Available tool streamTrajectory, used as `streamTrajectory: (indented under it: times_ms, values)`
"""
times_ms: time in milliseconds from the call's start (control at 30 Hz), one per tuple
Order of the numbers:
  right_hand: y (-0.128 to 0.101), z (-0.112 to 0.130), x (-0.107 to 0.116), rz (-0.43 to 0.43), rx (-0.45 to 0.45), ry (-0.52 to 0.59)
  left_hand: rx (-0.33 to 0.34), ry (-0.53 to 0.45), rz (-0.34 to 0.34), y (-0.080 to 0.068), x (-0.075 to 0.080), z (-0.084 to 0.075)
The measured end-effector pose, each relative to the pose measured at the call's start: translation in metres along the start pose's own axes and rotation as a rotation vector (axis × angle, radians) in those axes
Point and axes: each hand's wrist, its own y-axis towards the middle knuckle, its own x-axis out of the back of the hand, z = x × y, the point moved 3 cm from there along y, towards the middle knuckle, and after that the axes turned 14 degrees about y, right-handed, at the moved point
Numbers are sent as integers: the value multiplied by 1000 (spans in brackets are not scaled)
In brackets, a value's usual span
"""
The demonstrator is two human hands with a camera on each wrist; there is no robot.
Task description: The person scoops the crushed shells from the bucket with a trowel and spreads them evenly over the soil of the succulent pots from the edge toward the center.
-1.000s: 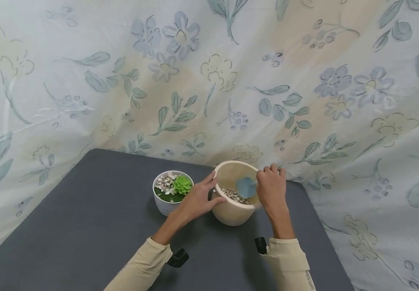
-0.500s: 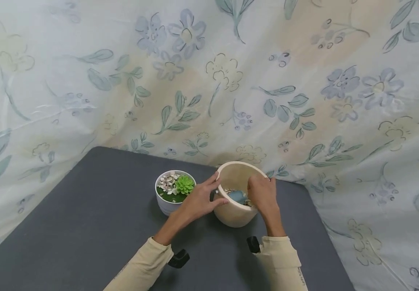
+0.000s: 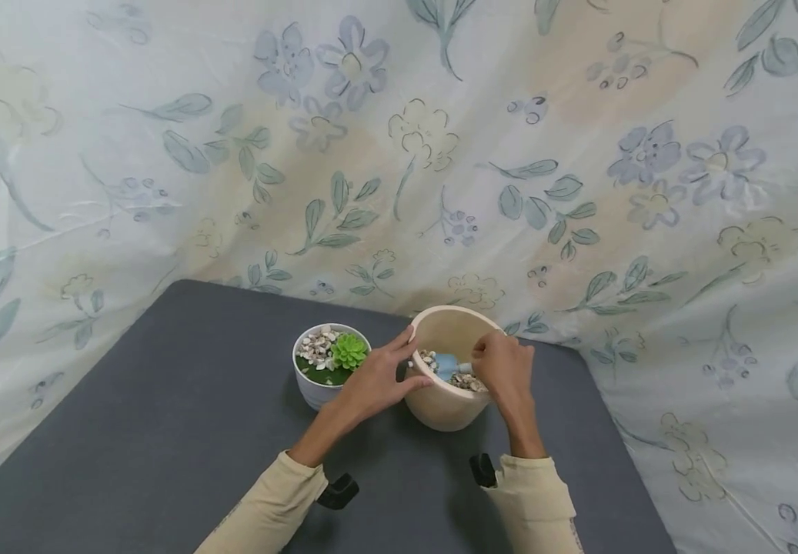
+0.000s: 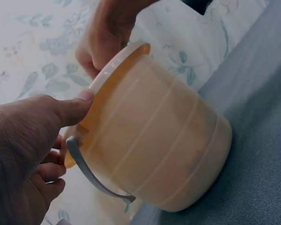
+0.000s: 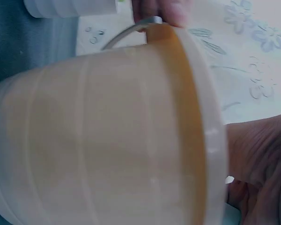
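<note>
A cream plastic bucket (image 3: 443, 412) stands tilted toward me on the table, with small pebbles (image 3: 469, 382) inside. My left hand (image 3: 378, 378) holds its left rim, thumb on the near side and fingers beyond the edge. In the left wrist view the thumb presses the rim of the bucket (image 4: 164, 131), and a grey carry handle (image 4: 96, 178) hangs beside the fingers. My right hand (image 3: 505, 369) reaches over the right rim and grips a light blue scoop (image 3: 446, 365) by its handle. The scoop's blade is among the pebbles, toward the bucket's left side.
Left of the bucket is a white pot (image 3: 317, 394) with a green succulent (image 3: 350, 352), pale stones (image 3: 317, 348) and green moss. The dark grey tabletop (image 3: 184, 415) ends at a floral cloth (image 3: 343, 192) hanging behind and along the sides.
The right hand has lowered the scoop from near the right rim into the pebbles, then shifted its blade leftward through them. The left hand keeps its hold on the rim.
</note>
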Motion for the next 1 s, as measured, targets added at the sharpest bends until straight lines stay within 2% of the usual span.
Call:
streamTrajectory:
  times_ms: [267, 533, 1000]
  values:
    - [-7, -4, 25, -49, -102, -11, -5, 2, 5, 1, 1, 0]
    - [-13, -5, 51, -87, -130, -37, 18, 13, 5, 3, 1, 0]
    - [-22, -13, 62, -77, -178, -33, 15, 39, 7, 3, 1, 0]
